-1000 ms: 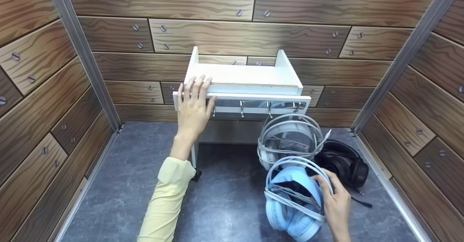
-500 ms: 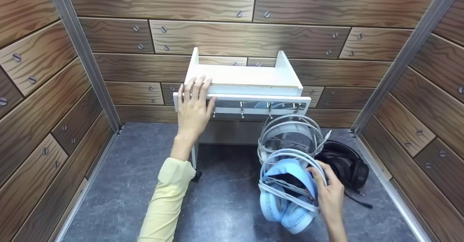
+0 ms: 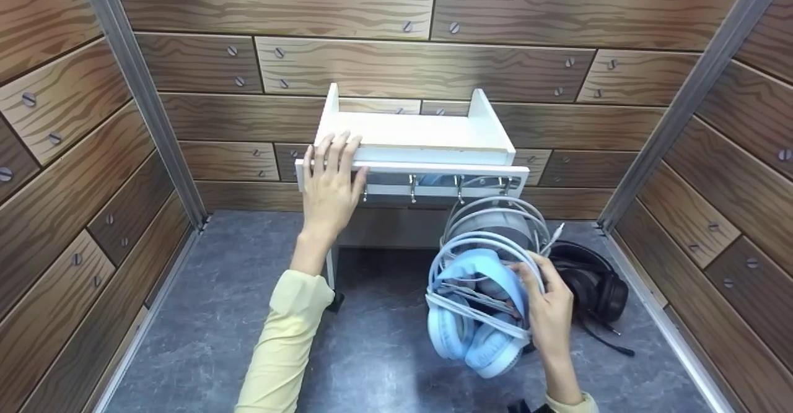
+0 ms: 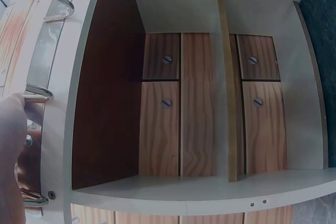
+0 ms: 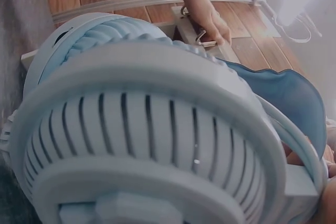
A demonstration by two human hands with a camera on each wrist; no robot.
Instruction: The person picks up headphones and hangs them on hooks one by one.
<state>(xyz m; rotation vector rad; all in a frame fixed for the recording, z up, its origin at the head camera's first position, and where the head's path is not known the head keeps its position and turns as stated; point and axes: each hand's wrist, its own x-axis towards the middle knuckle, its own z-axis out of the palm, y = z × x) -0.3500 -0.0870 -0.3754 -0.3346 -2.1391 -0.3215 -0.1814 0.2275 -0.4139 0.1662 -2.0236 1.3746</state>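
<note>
Blue headphones (image 3: 492, 348), wrapped with their pale cable, hang from my right hand (image 3: 548, 301), which grips their outer band at the right. One ribbed ear cup (image 5: 152, 129) fills much of the right wrist view. My left hand (image 3: 329, 193) rests on the left end of a white hook rack (image 3: 403, 131), fingers straight over its top edge. Behind the blue pair, grey-white headphones (image 3: 502, 218) hang at the rack's right end and are partly hidden. Metal hooks (image 3: 413, 188) line the rack's front, and the left wrist view shows the left hand (image 4: 10, 156) beside them.
A black headset (image 3: 604, 292) with a microphone boom lies on the dark floor right of the rack. Wood-patterned walls (image 3: 347, 60) enclose the space, with metal strips at the corners. The rack's open compartments (image 4: 110, 82) show in the left wrist view.
The right hand has carried the blue headphones up and left, so they now overlap the grey-white pair more. My left hand stays on the rack.
</note>
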